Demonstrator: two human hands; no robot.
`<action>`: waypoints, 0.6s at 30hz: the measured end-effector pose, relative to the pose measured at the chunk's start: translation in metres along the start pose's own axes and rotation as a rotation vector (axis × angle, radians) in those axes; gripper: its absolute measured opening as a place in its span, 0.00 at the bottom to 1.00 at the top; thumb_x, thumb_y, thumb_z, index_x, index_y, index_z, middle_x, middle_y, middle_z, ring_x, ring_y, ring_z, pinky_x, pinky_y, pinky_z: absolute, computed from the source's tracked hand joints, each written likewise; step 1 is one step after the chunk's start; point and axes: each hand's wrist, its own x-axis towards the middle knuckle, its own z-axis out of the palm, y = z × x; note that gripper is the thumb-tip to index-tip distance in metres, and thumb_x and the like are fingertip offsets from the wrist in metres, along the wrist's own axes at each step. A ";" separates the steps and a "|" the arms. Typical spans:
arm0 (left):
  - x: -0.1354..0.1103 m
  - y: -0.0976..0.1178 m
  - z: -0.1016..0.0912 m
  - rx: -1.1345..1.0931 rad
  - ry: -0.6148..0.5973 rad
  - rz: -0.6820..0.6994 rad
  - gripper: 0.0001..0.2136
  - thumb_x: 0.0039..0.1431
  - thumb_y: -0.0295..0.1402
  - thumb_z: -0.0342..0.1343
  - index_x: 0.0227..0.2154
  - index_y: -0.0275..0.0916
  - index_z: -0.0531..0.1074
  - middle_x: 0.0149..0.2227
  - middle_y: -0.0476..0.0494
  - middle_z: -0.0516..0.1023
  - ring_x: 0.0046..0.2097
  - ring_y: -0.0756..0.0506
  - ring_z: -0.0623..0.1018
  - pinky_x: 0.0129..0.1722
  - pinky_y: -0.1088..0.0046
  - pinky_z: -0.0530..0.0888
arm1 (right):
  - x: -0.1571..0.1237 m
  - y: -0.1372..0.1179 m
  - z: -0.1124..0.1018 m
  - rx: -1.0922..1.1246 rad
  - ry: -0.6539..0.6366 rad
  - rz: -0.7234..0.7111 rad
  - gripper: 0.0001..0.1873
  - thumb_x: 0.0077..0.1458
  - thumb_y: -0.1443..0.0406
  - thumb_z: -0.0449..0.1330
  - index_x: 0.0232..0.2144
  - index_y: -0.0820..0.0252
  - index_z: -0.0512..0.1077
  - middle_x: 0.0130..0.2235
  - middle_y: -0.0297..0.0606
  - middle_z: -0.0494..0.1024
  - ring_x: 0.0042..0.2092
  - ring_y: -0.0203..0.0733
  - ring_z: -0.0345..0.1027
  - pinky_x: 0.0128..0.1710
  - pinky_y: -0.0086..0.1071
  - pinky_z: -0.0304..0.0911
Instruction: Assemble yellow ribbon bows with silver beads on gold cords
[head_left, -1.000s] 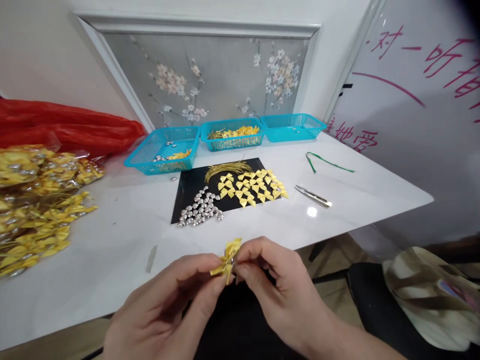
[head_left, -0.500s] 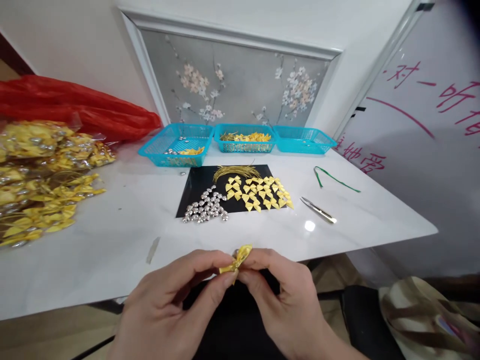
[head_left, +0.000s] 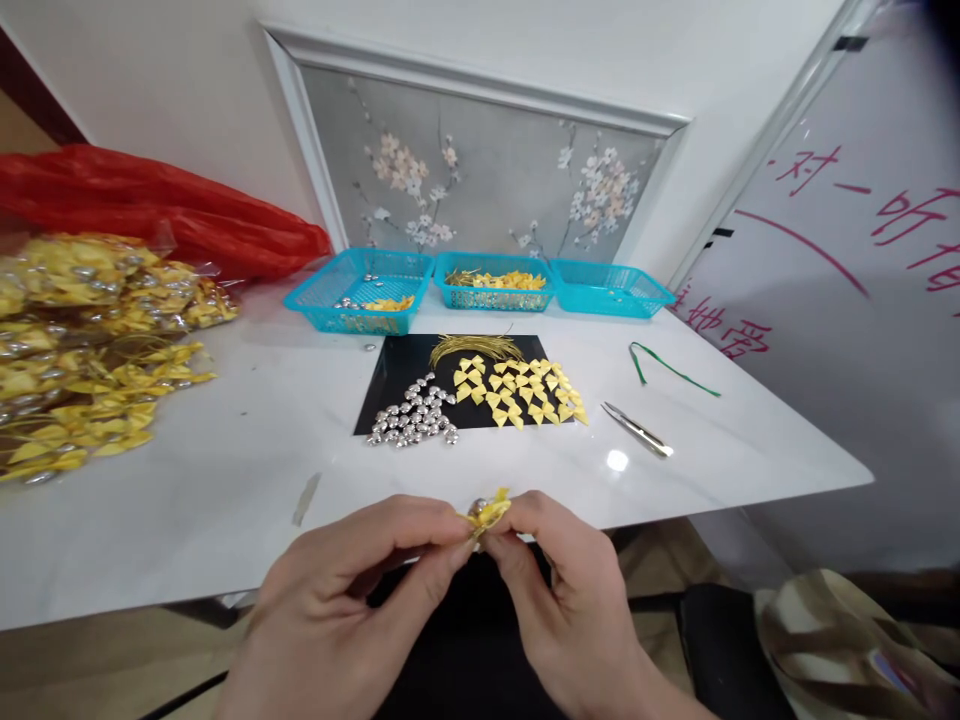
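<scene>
Between my two hands, just off the table's front edge, is a yellow ribbon bow [head_left: 492,516] with a silver bead [head_left: 478,507] against it. My left hand [head_left: 375,590] pinches the bow's left side between thumb and forefinger. From the right, my right hand [head_left: 559,580] pinches its other side the same way. Fingertips cover part of the bow. Beyond the hands, a black mat [head_left: 390,372] carries a pile of silver beads [head_left: 412,415], rows of yellow bows [head_left: 517,388] and a bundle of gold wire ties [head_left: 476,346].
Three blue baskets, left [head_left: 315,315], middle [head_left: 495,298] and right [head_left: 611,300], line the table's back. Tweezers [head_left: 637,430] and a green cord [head_left: 671,370] lie right. Bagged yellow bows [head_left: 90,350] and a red bag [head_left: 165,210] occupy the left. A whiteboard [head_left: 840,320] stands right.
The bow has turned between my fingertips, so the silver bead now shows more plainly on top. Both hands keep their pinch in nearly the same place. The view has shifted slightly.
</scene>
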 end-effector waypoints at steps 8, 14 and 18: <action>0.002 0.005 0.012 0.027 0.084 -0.017 0.07 0.57 0.43 0.64 0.32 0.50 0.84 0.27 0.48 0.87 0.35 0.39 0.87 0.31 0.70 0.85 | -0.003 0.004 0.002 0.019 0.093 -0.024 0.12 0.63 0.75 0.58 0.43 0.54 0.69 0.36 0.32 0.81 0.36 0.35 0.79 0.37 0.25 0.74; 0.000 -0.002 0.003 0.037 0.049 0.101 0.04 0.56 0.34 0.64 0.32 0.50 0.84 0.30 0.49 0.88 0.34 0.40 0.88 0.34 0.71 0.85 | 0.016 -0.012 -0.013 -0.430 0.160 -0.379 0.10 0.61 0.76 0.61 0.41 0.60 0.78 0.42 0.43 0.80 0.42 0.44 0.74 0.42 0.38 0.71; 0.003 -0.002 -0.001 0.054 0.022 0.218 0.11 0.52 0.24 0.63 0.28 0.50 0.85 0.31 0.51 0.89 0.29 0.46 0.87 0.35 0.78 0.83 | 0.024 -0.016 -0.005 -0.512 0.199 -0.499 0.10 0.62 0.77 0.60 0.33 0.61 0.79 0.37 0.39 0.81 0.37 0.40 0.73 0.37 0.38 0.64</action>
